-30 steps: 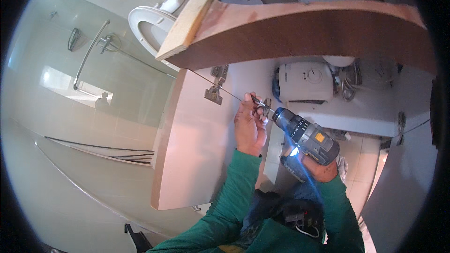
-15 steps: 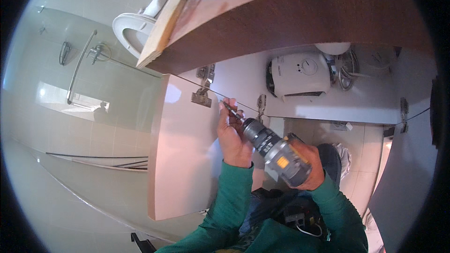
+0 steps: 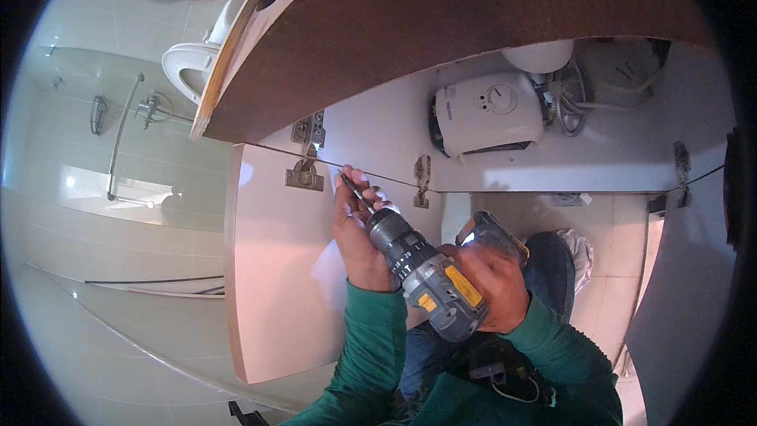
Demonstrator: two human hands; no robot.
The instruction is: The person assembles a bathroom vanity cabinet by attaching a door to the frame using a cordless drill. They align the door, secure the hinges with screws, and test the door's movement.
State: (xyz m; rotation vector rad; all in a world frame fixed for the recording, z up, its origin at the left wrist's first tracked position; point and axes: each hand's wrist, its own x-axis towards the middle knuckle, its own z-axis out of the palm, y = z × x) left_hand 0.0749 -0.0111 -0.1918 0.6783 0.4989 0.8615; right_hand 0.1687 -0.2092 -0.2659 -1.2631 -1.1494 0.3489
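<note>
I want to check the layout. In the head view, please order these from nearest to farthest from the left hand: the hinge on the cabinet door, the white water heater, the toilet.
1. Hinge: just up and left of the left hand, on the door.
2. Water heater: up and right, inside the cabinet.
3. Toilet: far upper left, past the countertop edge.

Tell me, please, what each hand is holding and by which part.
The right hand grips the cordless drill by its handle; the left hand steadies its front end, fingers around the chuck and bit.
</note>
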